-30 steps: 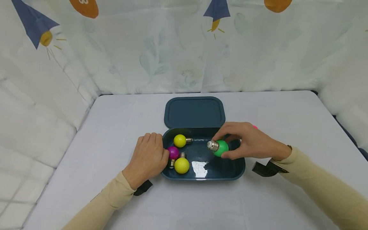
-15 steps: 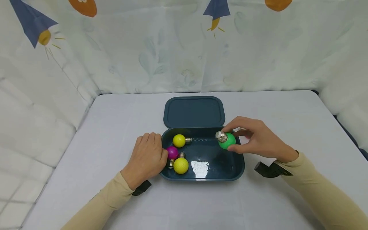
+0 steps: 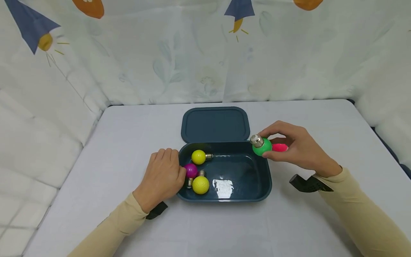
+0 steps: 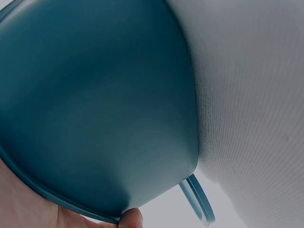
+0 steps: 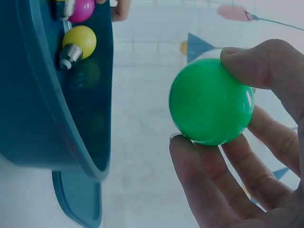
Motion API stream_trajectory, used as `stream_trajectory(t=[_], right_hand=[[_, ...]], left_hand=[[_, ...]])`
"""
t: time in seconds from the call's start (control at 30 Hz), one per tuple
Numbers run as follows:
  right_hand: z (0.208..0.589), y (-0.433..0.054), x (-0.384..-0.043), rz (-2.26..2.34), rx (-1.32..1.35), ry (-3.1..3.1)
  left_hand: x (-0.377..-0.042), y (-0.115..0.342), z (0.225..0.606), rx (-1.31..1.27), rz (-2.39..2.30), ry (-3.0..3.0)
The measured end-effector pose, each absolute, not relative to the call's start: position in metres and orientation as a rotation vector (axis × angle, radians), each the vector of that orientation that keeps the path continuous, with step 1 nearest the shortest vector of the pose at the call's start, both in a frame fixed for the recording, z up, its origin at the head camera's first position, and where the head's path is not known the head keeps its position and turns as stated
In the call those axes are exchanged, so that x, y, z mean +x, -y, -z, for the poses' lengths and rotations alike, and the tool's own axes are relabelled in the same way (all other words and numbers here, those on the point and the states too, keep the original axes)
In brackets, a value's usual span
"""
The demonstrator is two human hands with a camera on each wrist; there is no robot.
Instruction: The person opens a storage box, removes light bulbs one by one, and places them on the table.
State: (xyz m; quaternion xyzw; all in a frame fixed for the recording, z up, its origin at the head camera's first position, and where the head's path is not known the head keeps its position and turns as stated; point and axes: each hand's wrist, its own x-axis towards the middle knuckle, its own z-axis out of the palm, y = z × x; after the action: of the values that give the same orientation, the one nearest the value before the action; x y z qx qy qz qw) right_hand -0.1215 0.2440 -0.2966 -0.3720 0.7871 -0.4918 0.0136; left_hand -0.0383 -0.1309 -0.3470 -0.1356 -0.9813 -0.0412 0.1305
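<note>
My right hand [image 3: 292, 146] holds a green light bulb [image 3: 262, 147] between thumb and fingers, over the back right corner of a dark blue box [image 3: 224, 200]. The bulb's metal screw base points up and left. In the right wrist view the green globe [image 5: 211, 102] is pinched, its base hidden. With the thumb over the rim, my left hand [image 3: 163, 178] grips the box's left end. Inside, at the left, lie a yellow bulb [image 3: 198, 157], a purple bulb [image 3: 191, 170] and a second yellow bulb [image 3: 200, 185] with a dimpled globe.
Behind the box lies its flat dark blue lid [image 3: 215, 125]. A bright pink thing [image 3: 280, 147] shows behind my right hand, mostly hidden. The white table [image 3: 224, 228] is bordered by printed cloth walls [image 3: 199, 64] at the back and sides.
My right hand has carried the green bulb right and backward, from over the box's inside to its back right corner. More of the pink thing shows. The left hand keeps its grip.
</note>
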Motion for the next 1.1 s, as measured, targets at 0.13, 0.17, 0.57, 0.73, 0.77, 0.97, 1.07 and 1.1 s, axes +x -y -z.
stream_trajectory(t=[0.13, 0.17, 0.57, 0.73, 0.77, 0.97, 1.07, 1.1], right_hand=[[0.297, -0.251, -0.126, 1.558, -1.165, -2.478], [0.297, -0.253, -0.128, 1.562, -1.162, -2.490], [0.291, -0.270, -0.139, 1.532, -0.872, -2.665], [0.292, -0.277, -0.143, 1.495, -0.781, -2.729], [0.293, -0.278, -0.144, 1.483, -0.770, -2.741], [0.298, -0.287, -0.152, 1.447, -0.691, -2.771], [0.301, -0.292, -0.156, 1.446, -0.644, -2.772], [0.302, -0.293, -0.158, 1.444, -0.629, -2.772]], left_hand=[[-0.039, 0.131, 0.347, -0.396, 0.122, 2.855], [-0.039, 0.131, 0.347, -0.395, 0.124, 2.856], [-0.036, 0.135, 0.345, -0.379, 0.136, 2.876], [-0.036, 0.137, 0.344, -0.390, 0.133, 2.874], [-0.036, 0.137, 0.344, -0.392, 0.131, 2.873], [-0.035, 0.139, 0.342, -0.391, 0.132, 2.871], [-0.034, 0.140, 0.342, -0.388, 0.137, 2.877], [-0.034, 0.140, 0.342, -0.388, 0.138, 2.877]])
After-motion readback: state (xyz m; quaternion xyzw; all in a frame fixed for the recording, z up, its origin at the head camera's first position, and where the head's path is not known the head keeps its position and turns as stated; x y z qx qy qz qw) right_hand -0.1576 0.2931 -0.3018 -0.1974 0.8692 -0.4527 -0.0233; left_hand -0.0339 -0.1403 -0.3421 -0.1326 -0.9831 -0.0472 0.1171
